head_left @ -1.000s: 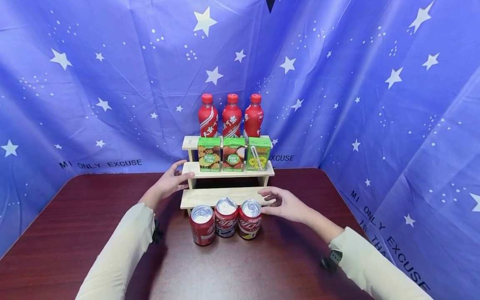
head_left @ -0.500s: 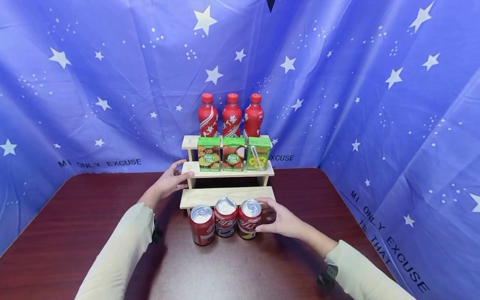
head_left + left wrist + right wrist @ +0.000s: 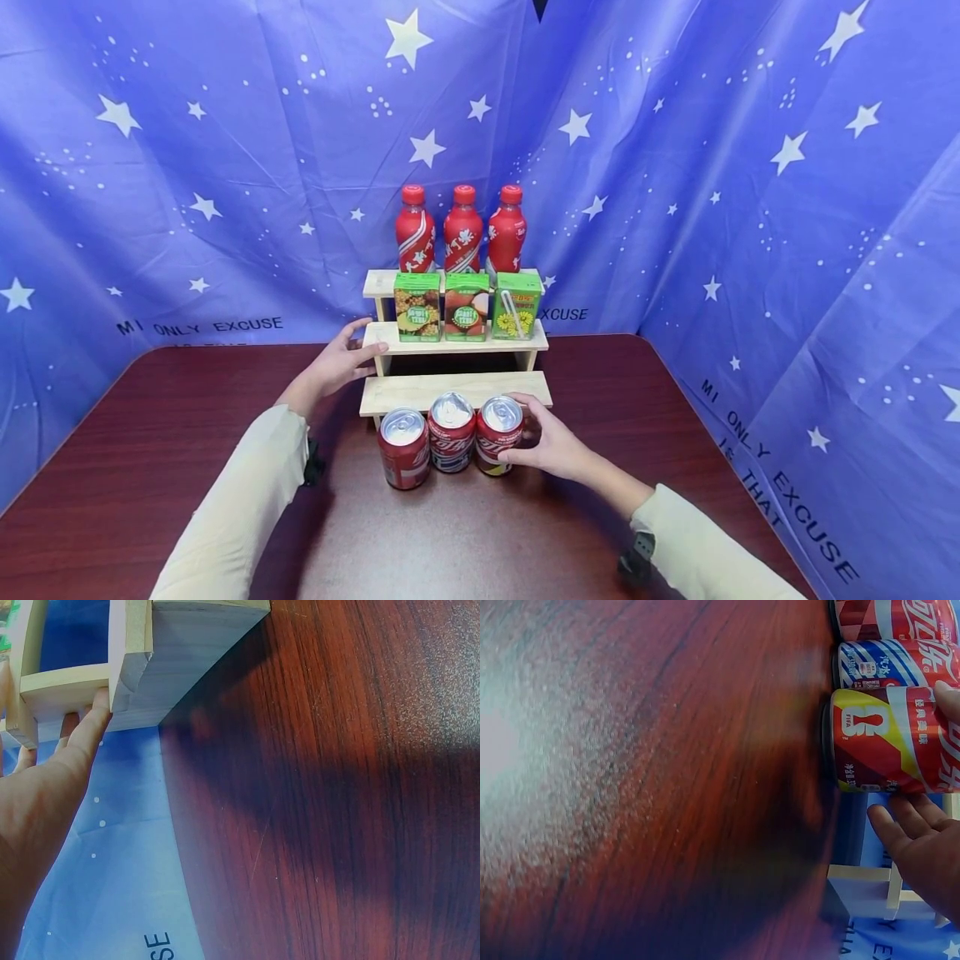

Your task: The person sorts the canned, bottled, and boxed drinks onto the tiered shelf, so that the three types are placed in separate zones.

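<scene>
Three red soda cans stand side by side on the table before a three-tier wooden stand (image 3: 450,388): a left can (image 3: 406,460), a middle can (image 3: 452,444) and a right can (image 3: 492,437). My right hand (image 3: 558,446) grips the right can, thumb on its front and fingers round its far side. In the right wrist view this can (image 3: 877,742) shows a yellow and white label, and the fingers (image 3: 905,825) lie along its side. At the stand's left end my left hand (image 3: 339,362) holds the middle tier, thumb on the board; its fingertips (image 3: 94,716) touch the side frame.
Three green juice cartons (image 3: 467,308) stand on the middle tier, and three red bottles (image 3: 462,233) on the top one. The bottom tier is bare. A blue star-patterned curtain (image 3: 300,167) rises behind the dark red table (image 3: 600,533).
My right hand has moved from beside the bottom tier down and left to the right can, and its thumb has come round the can's front. The left hand stays on the stand.
</scene>
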Demonstrator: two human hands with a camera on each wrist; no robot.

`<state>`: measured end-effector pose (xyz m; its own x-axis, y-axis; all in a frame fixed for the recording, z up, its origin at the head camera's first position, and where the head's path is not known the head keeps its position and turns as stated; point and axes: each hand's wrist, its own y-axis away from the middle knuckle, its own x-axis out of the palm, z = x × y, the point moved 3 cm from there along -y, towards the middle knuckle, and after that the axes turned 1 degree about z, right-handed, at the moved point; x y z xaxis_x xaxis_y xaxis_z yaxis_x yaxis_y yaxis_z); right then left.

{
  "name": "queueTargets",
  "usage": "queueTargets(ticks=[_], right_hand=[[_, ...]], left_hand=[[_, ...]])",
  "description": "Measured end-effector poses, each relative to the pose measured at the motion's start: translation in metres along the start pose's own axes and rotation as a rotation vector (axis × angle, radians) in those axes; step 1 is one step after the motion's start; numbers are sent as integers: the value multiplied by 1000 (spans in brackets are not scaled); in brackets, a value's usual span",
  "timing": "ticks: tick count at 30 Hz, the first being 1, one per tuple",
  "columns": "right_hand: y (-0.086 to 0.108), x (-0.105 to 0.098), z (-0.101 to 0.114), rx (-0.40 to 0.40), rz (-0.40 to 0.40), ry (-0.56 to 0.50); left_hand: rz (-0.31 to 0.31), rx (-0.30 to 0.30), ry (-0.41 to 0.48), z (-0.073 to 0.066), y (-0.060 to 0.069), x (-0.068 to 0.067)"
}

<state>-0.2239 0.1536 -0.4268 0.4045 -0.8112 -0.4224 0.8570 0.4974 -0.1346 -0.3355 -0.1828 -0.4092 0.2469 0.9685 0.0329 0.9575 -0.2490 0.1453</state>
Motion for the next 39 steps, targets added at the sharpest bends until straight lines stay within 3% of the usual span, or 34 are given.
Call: queueTargets(ticks=[7,16,31,39], right_hand=[[-2,1,-1,-6,1,-15],[-5,-1,5,5,20,90],[-2,-3,8,22,-66,200],[1,-6,11,45,-96,167]], left_hand=[[-4,-4,-2,1,-1,0],[-3,4,9,1,-2,-1],[1,5,13,0,-1,-1],[-7,-6,16,1,-1,-1]])
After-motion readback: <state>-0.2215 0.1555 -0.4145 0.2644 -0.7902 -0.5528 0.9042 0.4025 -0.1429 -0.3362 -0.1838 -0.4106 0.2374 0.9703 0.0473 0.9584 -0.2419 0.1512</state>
